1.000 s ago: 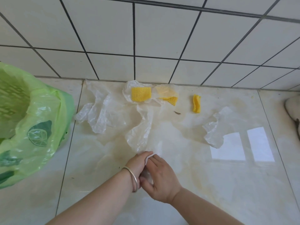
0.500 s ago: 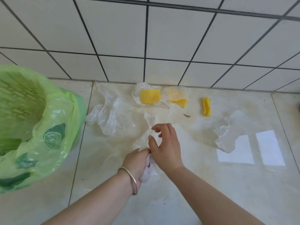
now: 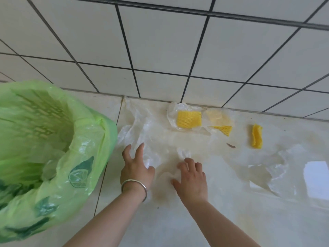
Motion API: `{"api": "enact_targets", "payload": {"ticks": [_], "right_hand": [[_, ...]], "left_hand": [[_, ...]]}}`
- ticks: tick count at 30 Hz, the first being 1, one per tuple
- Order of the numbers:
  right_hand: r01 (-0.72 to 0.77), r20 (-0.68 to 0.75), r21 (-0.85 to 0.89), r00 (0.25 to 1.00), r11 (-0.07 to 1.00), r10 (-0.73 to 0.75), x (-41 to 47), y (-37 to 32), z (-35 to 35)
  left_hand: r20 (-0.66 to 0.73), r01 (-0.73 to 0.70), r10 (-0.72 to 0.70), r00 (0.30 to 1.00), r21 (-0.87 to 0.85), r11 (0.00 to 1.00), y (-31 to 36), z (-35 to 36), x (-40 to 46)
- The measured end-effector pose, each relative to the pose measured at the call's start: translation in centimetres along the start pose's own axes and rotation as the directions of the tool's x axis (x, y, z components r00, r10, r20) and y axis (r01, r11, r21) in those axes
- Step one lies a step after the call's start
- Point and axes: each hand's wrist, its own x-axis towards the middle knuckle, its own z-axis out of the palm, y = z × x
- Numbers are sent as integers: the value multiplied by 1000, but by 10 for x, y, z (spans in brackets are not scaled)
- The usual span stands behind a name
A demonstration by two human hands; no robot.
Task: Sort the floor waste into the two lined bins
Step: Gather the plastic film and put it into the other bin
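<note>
Crumpled clear plastic film (image 3: 142,132) lies on the floor beside a bin with a green liner (image 3: 85,139) at the left. My left hand (image 3: 137,168), wearing a metal bangle, rests on that film's near edge with its fingers spread. My right hand (image 3: 193,177) lies flat on another thin piece of film (image 3: 183,152) in the middle, its fingers loosely bent. Three yellow foam net pieces sit near the wall: one on a plastic wrap (image 3: 189,118), a small wedge (image 3: 224,130) and a folded strip (image 3: 256,136).
A further clear plastic bag (image 3: 270,168) lies at the right. A small brown scrap (image 3: 230,145) sits between the nets and the film. The tiled wall (image 3: 160,50) closes off the far side. Only one bin is in view.
My left hand let go of the bunched film it held and reached forward-left onto the sheet by the bin. My right hand came down flat onto the middle film.
</note>
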Motion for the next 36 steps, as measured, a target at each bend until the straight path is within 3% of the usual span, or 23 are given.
{"api": "enact_targets", "payload": {"ticks": [2, 5, 8, 10, 15, 21, 24, 28, 30, 32, 36], "right_hand": [[65, -57, -17, 996, 998, -66, -4, 4, 9], [75, -35, 95, 997, 993, -72, -12, 8, 20], [-11, -6, 219, 1000, 976, 13, -19, 7, 20], [-115, 122, 324, 989, 939, 79, -23, 3, 17], [-356, 336, 686, 929, 634, 158, -31, -10, -5], [-525, 527, 827, 849, 198, 50, -40, -19, -34], [-564, 564, 826, 826, -1, -24, -48, -26, -50], [-596, 582, 777, 803, -202, -129, -59, -41, -82], [-573, 540, 770, 820, -281, -192, -61, -52, -100], [-545, 505, 791, 838, -279, -205, -62, -63, -113], [-443, 432, 854, 896, -272, -105, -52, -93, -138]], "left_hand": [[52, 23, -25, 998, 32, 999, -7, 7, -1], [63, -28, 24, 998, 68, 997, -14, 13, -5], [92, -76, 66, 994, 114, 991, -18, 16, -8], [171, -88, 66, 983, 124, 988, -21, 19, -11], [324, 22, 25, 946, -140, 990, -19, 15, -29], [437, 124, 121, 891, -491, 862, 5, -18, -51], [560, 134, 250, 790, -556, 820, 19, -38, -69], [710, 297, 340, 616, -609, 735, 31, -71, -92], [706, 323, 378, 599, -645, 693, 33, -89, -98], [676, 328, 418, 607, -692, 643, 33, -105, -103], [549, 363, 405, 731, -816, 451, 35, -138, -109]]}}
